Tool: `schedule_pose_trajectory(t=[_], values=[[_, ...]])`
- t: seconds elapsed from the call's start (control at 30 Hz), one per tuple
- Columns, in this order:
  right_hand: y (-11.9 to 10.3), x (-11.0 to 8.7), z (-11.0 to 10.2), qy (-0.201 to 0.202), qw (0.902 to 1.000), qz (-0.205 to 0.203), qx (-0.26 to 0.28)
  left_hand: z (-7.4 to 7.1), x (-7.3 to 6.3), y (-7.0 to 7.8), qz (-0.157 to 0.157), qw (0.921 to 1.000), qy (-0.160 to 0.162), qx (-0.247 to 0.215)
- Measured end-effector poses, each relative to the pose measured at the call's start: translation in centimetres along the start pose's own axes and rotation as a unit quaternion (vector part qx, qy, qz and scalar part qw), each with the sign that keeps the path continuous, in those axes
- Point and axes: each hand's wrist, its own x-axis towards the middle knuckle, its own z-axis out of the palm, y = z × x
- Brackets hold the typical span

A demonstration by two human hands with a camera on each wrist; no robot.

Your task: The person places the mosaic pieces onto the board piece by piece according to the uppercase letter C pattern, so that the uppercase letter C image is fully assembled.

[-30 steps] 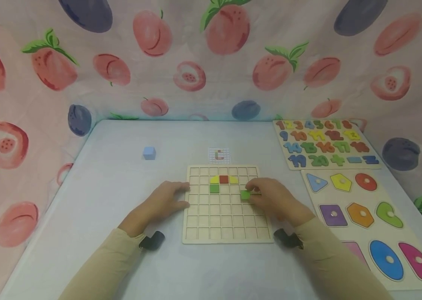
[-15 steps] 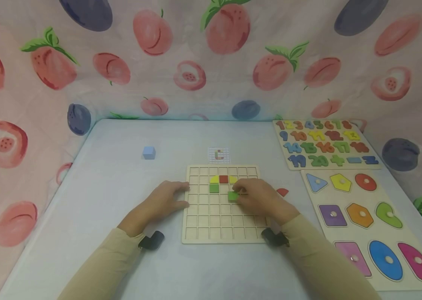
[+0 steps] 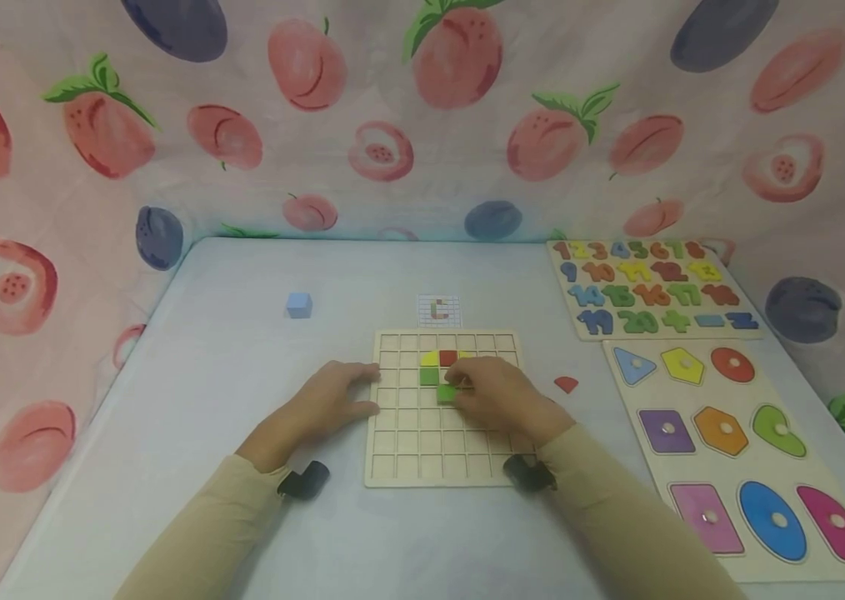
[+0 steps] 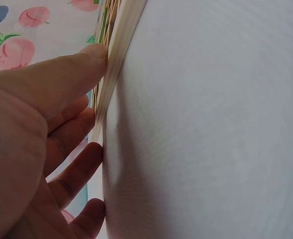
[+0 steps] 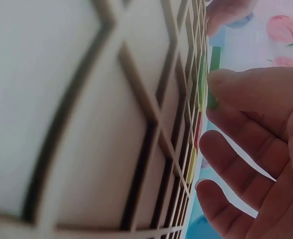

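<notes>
A wooden grid board [image 3: 407,450] lies flat in the middle of the table. My right hand [image 3: 501,400] pinches a green square tile [image 3: 446,394] between thumb and finger above the board; the right wrist view shows a gap between tile and grid. In the grid sit a yellow piece [image 3: 429,358], a red square tile [image 3: 448,358], a green square tile [image 3: 429,377] and a second yellow piece, mostly hidden by my right hand. My left hand [image 3: 325,398] touches the board's left edge with its thumb and fingers, as the left wrist view [image 4: 62,84] also shows.
A red fan-shaped piece [image 3: 566,384] lies right of the board. Behind the board is a small pattern card [image 3: 439,310]. A blue cube [image 3: 299,306] stands back left. To the right lie a number puzzle [image 3: 572,321] and a shape puzzle [image 3: 673,467].
My right hand has carried the green tile leftward over the board, now covering most of the right yellow piece. The red fan-shaped piece has come into view. The left hand stays put.
</notes>
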Motion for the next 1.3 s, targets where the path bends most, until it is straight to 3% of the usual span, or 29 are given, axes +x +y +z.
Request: schedule_pose_trajectory(t=[0.67, 1.3], values=[[-1.0, 0.7, 0.7, -0.011, 0.9994, -0.019, -0.026, -0.1, 0.1, 0.0, 0.001, 1.0000, -0.002, 0.005], [-1.3, 0.7, 1.0, -0.008, 0.9996, -0.011, -0.026, -0.1, 0.0, 0.2, 0.005, 1.0000, -0.001, 0.006]])
